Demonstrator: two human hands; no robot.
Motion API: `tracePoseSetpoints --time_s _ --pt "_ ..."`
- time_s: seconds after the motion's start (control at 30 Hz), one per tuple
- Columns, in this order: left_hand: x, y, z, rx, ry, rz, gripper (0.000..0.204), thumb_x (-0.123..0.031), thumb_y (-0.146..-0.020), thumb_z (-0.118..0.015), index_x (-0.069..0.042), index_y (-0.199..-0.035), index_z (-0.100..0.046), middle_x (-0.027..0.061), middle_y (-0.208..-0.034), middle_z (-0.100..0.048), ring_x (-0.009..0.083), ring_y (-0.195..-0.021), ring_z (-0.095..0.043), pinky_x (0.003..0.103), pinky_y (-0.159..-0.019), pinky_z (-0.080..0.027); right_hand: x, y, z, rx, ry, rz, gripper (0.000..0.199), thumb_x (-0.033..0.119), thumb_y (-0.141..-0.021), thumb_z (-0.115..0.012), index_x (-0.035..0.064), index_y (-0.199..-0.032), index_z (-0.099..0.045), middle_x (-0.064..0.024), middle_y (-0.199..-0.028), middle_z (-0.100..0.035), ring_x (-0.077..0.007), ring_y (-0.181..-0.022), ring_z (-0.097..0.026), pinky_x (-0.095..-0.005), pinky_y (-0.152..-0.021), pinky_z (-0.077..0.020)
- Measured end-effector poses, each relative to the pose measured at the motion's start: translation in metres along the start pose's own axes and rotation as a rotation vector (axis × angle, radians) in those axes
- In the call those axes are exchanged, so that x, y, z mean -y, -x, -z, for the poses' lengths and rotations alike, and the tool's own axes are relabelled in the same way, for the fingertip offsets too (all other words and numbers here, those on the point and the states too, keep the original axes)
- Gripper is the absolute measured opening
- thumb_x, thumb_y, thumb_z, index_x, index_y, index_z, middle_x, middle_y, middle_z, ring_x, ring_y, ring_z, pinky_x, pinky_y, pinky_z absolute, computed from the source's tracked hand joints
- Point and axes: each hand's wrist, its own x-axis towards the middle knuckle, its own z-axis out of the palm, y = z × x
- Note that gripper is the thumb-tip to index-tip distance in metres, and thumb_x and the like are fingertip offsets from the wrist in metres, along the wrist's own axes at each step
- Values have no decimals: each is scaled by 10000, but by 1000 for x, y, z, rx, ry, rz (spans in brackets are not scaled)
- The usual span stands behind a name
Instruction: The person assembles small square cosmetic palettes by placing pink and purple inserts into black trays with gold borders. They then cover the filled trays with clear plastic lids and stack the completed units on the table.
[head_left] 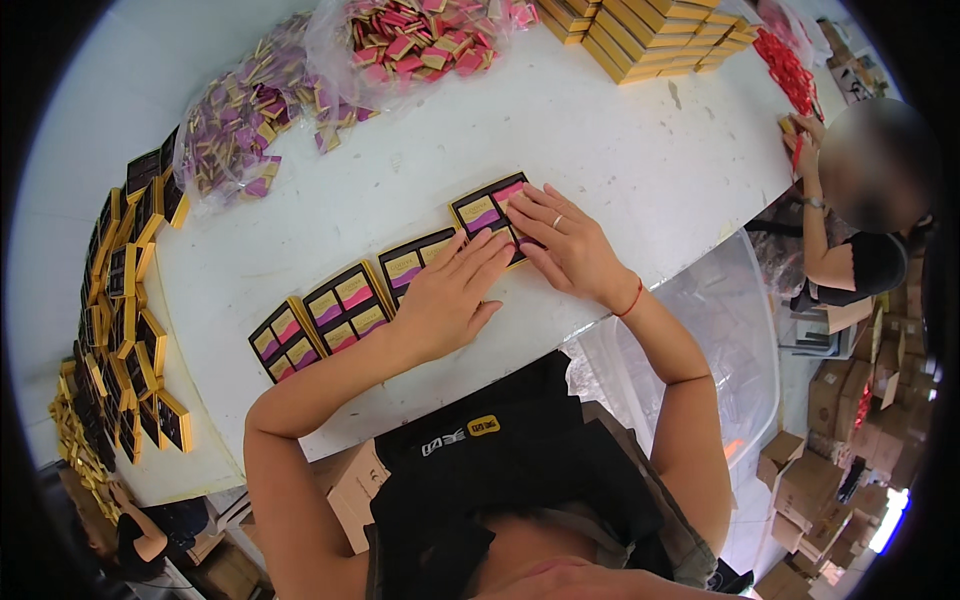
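Note:
Both my hands lie over a small black-and-gold box [462, 213] of wrapped chocolate squares on the white table. My left hand [450, 290] reaches across from the near left, fingers stretched flat, fingertips on the box's near left part. My right hand [572, 240], with a ring and a red wrist string, has its fingers extended over the box's right side. They cover part of the squares. To the left, more such boxes stand in a slanting row: a nearly hidden one [402, 268] under my left wrist, a filled one [350, 306] and another [285, 340] at the end.
Bags of purple [240, 130] and pink squares [425, 45] sit along the far edge of the table [640, 150]. Gold boxes [650, 40] are stacked far right, open boxes [125, 300] piled left. A co-worker [850, 250] handles red ribbon [785, 70] at right; cardboard cartons [810, 490] lie below.

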Motion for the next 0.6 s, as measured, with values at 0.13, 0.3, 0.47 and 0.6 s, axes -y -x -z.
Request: tracePoseSetpoints --time_s 0.13,0.3,0.47,0.6 --pt "-3 0 1 12 38 40 720 -164 -797 -731 -17 -1429 -419 146 -1461 -439 322 -1376 -401 474 -1152 -316 -6 3 -6 -52 -260 -137 432 -24 -829 -661 50 -1254 -636 -117 -1231 -630 -322 -1198 -572 -410 -997 -481" --pt "-5 -2 2 11 -52 28 723 -160 -780 -739 -39 -1425 -437 147 -1461 -434 329 -1359 -401 467 -1123 -341 -26 -20 1 -10 -130 24 387 -27 -800 -701 65 -1175 -690 -119 -1197 -635 -284 -1055 -606 -372 -906 -516" --pt "-7 -1 2 -31 -45 64 721 -161 -771 -743 -33 -1417 -447 150 -1475 -419 334 -1310 -420 464 -1073 -366 -31 -21 8 -72 -44 26 289 -18 -822 -689 62 -1098 -719 -89 -1089 -679 -228 -942 -617 -306 -779 -519" --pt "-6 -1 0 -29 -51 64 700 -146 -774 -734 -12 -1402 -456 154 -1473 -420 318 -1297 -437 460 -1075 -371 -15 -29 30 -165 -560 -391 165 48 -930 -616 3 -1060 -707 -66 -982 -698 -160 -859 -619 -265 -687 -514"
